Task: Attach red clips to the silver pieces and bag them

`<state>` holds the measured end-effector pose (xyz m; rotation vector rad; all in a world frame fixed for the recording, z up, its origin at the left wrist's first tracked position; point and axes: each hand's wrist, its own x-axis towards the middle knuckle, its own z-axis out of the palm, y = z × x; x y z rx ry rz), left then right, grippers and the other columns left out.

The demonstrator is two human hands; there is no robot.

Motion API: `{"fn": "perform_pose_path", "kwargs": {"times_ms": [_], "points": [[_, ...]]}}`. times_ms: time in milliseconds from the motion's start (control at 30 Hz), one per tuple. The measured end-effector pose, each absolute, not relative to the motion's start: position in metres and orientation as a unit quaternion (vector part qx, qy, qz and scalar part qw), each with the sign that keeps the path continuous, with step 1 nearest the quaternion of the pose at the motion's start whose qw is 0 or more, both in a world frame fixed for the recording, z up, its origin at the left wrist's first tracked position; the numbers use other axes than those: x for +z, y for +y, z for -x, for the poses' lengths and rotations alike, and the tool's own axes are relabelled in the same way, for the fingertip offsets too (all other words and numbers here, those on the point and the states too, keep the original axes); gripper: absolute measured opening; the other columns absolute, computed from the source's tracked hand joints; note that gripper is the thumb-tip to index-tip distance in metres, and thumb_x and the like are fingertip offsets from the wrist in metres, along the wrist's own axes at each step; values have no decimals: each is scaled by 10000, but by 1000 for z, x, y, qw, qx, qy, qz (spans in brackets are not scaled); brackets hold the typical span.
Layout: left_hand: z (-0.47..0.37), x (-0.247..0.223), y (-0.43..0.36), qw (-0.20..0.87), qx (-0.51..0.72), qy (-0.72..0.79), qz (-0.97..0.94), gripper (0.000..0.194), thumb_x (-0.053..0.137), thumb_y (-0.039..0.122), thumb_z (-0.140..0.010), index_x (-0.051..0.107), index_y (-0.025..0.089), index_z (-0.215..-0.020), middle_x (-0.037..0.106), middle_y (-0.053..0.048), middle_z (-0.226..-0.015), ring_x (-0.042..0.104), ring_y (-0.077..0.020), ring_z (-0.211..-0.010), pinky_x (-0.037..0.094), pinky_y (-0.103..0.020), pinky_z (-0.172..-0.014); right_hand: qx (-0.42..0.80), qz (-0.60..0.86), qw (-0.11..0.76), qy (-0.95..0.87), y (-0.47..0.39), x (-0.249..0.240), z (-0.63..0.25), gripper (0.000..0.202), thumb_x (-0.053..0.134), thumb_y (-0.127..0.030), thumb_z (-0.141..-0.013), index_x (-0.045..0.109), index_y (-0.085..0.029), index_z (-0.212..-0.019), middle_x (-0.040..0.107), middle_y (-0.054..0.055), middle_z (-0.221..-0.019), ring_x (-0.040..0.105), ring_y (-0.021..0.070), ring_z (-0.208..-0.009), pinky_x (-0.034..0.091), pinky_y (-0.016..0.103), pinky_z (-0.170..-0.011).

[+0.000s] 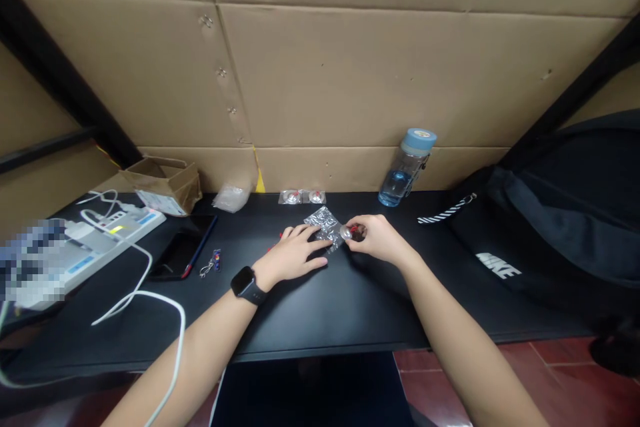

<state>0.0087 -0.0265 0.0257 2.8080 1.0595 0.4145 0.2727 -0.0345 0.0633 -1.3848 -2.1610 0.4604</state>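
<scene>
My left hand [296,255], with a black watch on its wrist, lies flat with its fingers spread. Its fingertips rest on a crinkled clear plastic bag [324,221]. Something small and red peeks out beside its knuckles, mostly hidden. Close to the bag's right edge, my right hand [379,237] is closed, pinching a small round silvery piece [345,232] with red on it between thumb and fingers. Behind the bag are two similar round silvery pieces [302,197] with red marks, in clear wrapping.
A blue-capped water bottle [400,173] stands by the cardboard wall. To the right sits a black backpack [530,247]. Leftward are a phone [185,247], a keychain [213,263], a power strip [107,247] with white cables, an open cardboard box [167,183] and folded clear plastic [232,197].
</scene>
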Motion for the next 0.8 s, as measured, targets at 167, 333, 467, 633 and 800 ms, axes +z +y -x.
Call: {"fn": "perform_pose_path", "kwargs": {"times_ms": [167,333,467,633,800], "points": [[-9,26,-31,36,135,351,-926,444,482,585,-976,563,466,-1396,462,-96,-1534,425,-377,-1360,358,-562,-1033,137,527,197,-815,-36,62,-270,172,708,-231,-715,770,-216,-874,751,34,-746,674,188,-660,475,269,-640],[-12,25,-34,41,122,356,-925,449,463,607,-973,559,483,-1394,421,-100,-1563,401,-406,-1371,352,-588,-1025,98,533,170,-823,-34,61,-263,156,702,-223,-731,758,-204,-875,761,63,-835,691,211,-754,483,279,-721],[-14,26,-34,53,97,361,-926,487,437,646,-967,531,488,-1417,379,-101,-1589,349,-418,-1411,324,-604,-1044,85,527,151,-832,-33,56,-256,113,711,-235,-750,741,-183,-846,729,62,-868,678,193,-780,475,259,-716],[-14,27,-35,56,88,361,-927,498,420,641,-977,510,475,-1438,358,-102,-1601,306,-392,-1450,289,-619,-1070,61,525,176,-830,-29,47,-251,135,737,-254,-785,750,-170,-889,700,76,-960,665,182,-803,473,257,-709],[-14,26,-35,70,82,364,-925,499,434,634,-976,503,473,-1443,355,-96,-1606,308,-381,-1454,283,-615,-1080,98,511,208,-828,-22,40,-255,175,761,-297,-820,756,-185,-956,723,60,-905,676,187,-800,496,277,-729]]}}
